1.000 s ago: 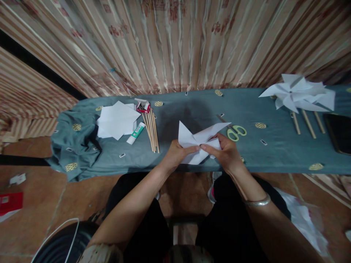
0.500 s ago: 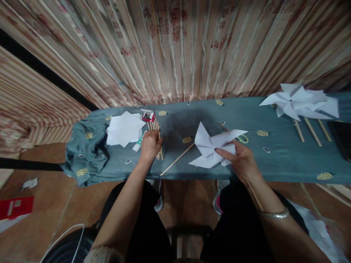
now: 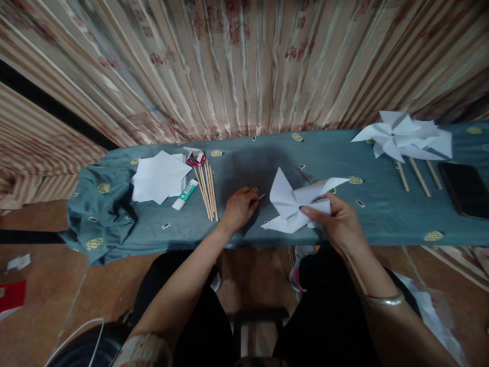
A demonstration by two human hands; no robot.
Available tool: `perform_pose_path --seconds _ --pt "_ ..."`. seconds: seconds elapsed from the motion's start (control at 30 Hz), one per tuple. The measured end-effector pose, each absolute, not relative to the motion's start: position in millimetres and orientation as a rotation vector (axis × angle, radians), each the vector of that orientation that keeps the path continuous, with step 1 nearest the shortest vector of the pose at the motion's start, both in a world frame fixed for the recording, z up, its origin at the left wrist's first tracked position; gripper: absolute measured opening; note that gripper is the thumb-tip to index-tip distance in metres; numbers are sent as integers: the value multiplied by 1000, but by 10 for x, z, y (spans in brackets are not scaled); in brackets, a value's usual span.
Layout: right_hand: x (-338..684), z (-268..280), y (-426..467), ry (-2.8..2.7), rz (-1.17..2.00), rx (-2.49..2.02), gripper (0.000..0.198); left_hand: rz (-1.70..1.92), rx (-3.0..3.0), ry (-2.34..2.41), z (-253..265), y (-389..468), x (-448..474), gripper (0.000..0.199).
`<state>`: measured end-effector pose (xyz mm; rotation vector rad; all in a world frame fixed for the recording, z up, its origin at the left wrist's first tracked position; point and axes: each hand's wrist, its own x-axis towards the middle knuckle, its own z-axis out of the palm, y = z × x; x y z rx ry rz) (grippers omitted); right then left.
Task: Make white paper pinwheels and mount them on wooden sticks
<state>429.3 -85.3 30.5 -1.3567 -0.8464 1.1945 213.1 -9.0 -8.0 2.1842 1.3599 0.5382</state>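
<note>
In my right hand (image 3: 338,216) is a white paper pinwheel (image 3: 284,196), pinched near its folded centre with the thumb on top. My left hand (image 3: 240,208) is closed on a thin wooden stick (image 3: 261,197); only its tip shows past the fingers, just left of the pinwheel. Further left lie several loose wooden sticks (image 3: 208,193) side by side. A glue stick (image 3: 185,194) rests by them, and above stands an opened small red box (image 3: 195,157) with small dark pieces inside. Partly behind the pinwheel are scissors (image 3: 305,175).
White paper sheets (image 3: 160,176) are stacked at the left of the cloth-covered table (image 3: 237,153). At the far right lie finished-looking pinwheels (image 3: 397,135) on sticks and a black phone (image 3: 466,188). A pleated curtain (image 3: 244,66) hangs along the back edge.
My left hand has moved right from the loose sticks and closed on the single stick near the pinwheel. My right hand keeps holding the pinwheel. The view has shifted slightly right.
</note>
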Motion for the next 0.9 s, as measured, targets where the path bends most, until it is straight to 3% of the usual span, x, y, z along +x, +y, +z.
perform_pose_path --seconds 0.17,0.33,0.53,0.9 --pt "4089 520 -974 -1081 1091 -1319 21 840 1531 1209 69 -69 2260 4" --pt "3877 798 -1185 -1455 697 -1329 19 911 966 920 382 -153 2365 25" --pt "3826 894 -1283 -1695 174 -1288 24 926 742 864 608 -370 2311 36" --pt "3722 986 -1405 -1720 64 -1337 7 825 684 777 874 -586 2200 37"
